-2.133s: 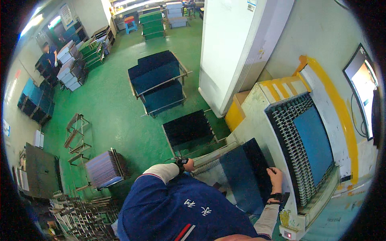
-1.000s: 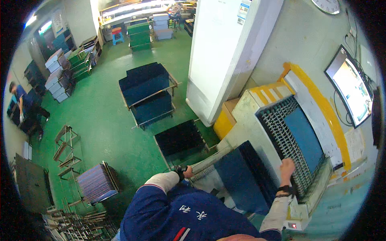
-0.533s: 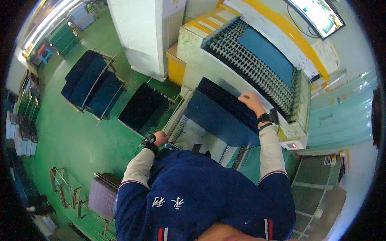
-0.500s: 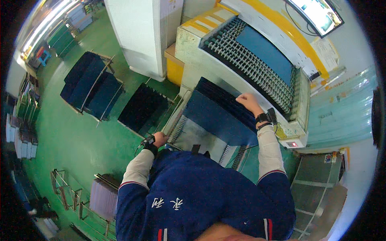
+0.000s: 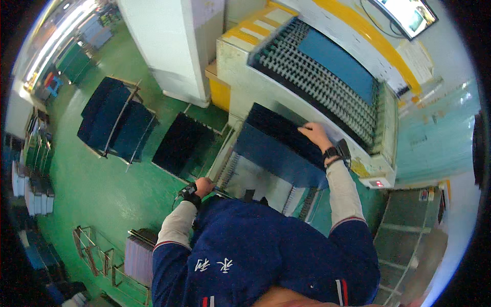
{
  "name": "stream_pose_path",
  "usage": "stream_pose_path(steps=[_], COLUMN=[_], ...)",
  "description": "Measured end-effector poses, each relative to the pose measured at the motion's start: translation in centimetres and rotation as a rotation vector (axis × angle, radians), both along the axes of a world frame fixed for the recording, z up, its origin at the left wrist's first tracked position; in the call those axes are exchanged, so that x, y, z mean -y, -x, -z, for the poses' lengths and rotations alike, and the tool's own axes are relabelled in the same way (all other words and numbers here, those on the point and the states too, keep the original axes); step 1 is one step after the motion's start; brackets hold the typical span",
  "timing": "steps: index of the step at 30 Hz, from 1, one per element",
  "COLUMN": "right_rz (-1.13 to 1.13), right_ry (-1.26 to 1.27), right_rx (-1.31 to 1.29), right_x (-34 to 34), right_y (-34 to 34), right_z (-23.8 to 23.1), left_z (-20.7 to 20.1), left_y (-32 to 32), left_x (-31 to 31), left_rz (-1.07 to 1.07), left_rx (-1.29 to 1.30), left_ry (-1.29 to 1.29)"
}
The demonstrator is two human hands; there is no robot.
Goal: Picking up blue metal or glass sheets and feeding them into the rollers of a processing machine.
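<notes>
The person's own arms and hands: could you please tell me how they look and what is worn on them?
The left hand and right hand are ungloved. Black wristbands with dark, boxy devices are worn on both sides. Off-white long sleeves emerge from short navy sleeves edged in red and white.

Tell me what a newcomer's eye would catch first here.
Probably the roller machine at upper right, with a blue panel lying on it. Below, the right hand is at the upper edges of dark panels. A tall white unit stands further left.
</notes>
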State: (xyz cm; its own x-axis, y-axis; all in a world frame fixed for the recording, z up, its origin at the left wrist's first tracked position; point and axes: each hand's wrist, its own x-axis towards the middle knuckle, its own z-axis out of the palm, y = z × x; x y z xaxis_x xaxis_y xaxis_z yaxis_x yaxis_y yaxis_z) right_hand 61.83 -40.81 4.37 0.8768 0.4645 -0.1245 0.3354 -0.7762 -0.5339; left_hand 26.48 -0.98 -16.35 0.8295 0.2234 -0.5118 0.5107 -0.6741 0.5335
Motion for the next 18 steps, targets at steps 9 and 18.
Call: stream_pose_path(steps=[9,18], right_rz=[-0.206,-0.237], right_ry=[0.304,0.421], right_rx=[-0.093,-0.007], right_x=[0.5,-1.5], right_y=[-2.4,-2.2], right_z=[1.2,-0.6], left_z=[4.2,6.9], left_y=[-0.3,-0.5], left_x=[0.2,0.0], left_rz=[0.016,0.125], left_rx=[-0.128,-0.129], left_ry=[0.074,0.004])
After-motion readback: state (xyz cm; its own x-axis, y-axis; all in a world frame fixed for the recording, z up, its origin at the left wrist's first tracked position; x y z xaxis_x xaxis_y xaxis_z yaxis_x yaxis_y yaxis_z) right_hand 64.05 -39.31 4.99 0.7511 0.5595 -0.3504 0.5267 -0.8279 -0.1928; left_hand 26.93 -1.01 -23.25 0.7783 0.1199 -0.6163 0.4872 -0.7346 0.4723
